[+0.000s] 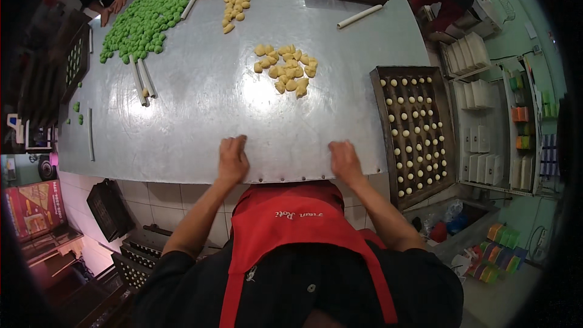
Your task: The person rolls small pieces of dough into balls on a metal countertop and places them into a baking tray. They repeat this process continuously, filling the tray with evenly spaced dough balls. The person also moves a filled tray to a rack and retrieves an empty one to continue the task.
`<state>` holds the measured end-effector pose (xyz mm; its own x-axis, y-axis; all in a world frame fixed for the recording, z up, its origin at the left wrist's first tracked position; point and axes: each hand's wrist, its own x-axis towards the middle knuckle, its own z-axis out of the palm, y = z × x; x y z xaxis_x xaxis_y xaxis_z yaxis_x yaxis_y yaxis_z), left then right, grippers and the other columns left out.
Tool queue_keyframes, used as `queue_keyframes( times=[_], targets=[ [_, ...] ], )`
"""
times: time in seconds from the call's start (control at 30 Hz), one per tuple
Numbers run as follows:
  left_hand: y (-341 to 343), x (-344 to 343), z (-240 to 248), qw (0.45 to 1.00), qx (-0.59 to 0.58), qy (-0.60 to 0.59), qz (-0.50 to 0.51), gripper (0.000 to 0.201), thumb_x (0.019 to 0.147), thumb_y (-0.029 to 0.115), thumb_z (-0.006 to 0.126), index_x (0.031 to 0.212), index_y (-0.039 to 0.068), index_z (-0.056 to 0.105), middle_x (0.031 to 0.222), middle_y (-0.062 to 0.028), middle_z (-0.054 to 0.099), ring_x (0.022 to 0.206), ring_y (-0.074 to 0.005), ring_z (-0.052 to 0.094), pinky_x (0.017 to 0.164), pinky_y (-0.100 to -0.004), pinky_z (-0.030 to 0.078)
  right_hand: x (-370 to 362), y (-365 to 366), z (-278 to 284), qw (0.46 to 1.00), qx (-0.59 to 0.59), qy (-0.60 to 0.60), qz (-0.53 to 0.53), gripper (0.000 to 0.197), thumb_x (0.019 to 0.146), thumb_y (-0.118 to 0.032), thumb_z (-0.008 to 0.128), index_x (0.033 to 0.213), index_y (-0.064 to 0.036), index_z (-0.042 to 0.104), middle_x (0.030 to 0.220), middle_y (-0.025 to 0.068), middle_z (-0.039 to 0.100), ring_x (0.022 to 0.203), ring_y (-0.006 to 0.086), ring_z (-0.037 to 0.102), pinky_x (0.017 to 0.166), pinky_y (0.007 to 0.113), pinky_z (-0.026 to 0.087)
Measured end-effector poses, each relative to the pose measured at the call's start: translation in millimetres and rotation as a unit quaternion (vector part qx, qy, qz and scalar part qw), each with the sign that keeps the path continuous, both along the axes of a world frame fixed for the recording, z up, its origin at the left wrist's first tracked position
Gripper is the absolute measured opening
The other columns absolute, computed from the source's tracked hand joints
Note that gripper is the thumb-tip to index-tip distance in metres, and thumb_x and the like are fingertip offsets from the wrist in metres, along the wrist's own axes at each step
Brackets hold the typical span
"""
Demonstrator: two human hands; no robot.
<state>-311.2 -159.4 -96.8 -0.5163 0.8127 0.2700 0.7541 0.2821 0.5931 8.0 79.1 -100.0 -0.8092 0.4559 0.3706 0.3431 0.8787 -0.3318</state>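
While both hands rest empty, my left hand and right hand curl loosely on the table edge, yellow dough pieces lying well ahead, beyond reach.

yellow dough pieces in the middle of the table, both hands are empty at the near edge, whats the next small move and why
Probably reach the right hand forward to the yellow dough pieces. Both hands rest empty on the table edge, left hand too, and that pile lies nearest ahead, beside the tray of small balls.
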Motion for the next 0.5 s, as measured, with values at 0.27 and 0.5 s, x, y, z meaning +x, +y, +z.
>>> queue_keyframes(
  times=[0.27, 0.5],
  targets=[
    [117.6, -10.5, 5.9, 0.993, 0.039, 0.03, -0.109, 0.023, 0.087, -0.002, 0.064, 0.109, 0.006, 0.065, 0.097, -0.0192, 0.066, 0.097, -0.0412, 0.063, 0.089, -0.0518, 0.051, -103.1, 20.1, 11.2, 0.996, -0.044, 0.005, 0.08, 0.02, 0.093, 0.0, 0.066, 0.113, -0.0035, 0.068, 0.096, 0.0159, 0.068, 0.096, 0.0411, 0.066, 0.092, 0.05, 0.056],
    [11.6, -7.3, -4.8, 0.998, 0.054, 0.004, -0.015, 0.023, 0.086, -0.002, 0.069, 0.108, 0.005, 0.068, 0.093, -0.017, 0.066, 0.094, -0.0402, 0.063, 0.084, -0.0508, 0.05, -3.1, -0.3, 3.4, 0.999, -0.032, -0.037, 0.018, 0.023, 0.09, 0.002, 0.068, 0.113, -0.0035, 0.069, 0.093, 0.0162, 0.066, 0.093, 0.0383, 0.066, 0.088, 0.049, 0.055]
  ],
)
